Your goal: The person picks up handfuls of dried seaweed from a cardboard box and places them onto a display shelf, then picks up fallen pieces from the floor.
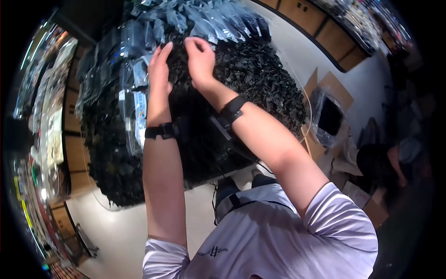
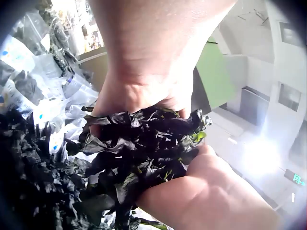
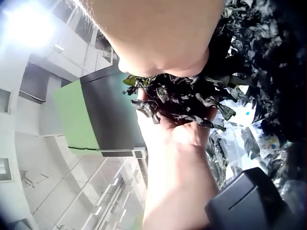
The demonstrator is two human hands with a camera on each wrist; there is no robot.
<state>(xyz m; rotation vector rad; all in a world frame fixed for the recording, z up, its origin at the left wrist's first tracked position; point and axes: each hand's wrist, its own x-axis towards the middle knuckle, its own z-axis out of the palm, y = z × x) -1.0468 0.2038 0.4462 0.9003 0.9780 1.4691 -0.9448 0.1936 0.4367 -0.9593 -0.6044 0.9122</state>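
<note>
A clump of dark, curly dried seaweed (image 2: 148,139), with green showing at some edges, is held between both hands. In the head view the left hand (image 1: 159,69) and the right hand (image 1: 201,63) face each other over the far part of a seaweed pile (image 1: 260,69). From the left wrist, the left hand (image 2: 144,91) grips the clump from above in the picture, while the right hand (image 2: 206,187) presses at its lower right. In the right wrist view the right hand (image 3: 168,57) covers one side and the left hand (image 3: 180,136) cups the other. Most fingertips are hidden by the seaweed.
Clear plastic bags (image 1: 200,21) of dark goods lie across the back of the pile, more bags (image 1: 134,97) at its left. An opened cardboard box (image 1: 341,88) stands on the floor to the right. Goods shelves (image 1: 51,102) run along the left; another person (image 1: 395,160) is at right.
</note>
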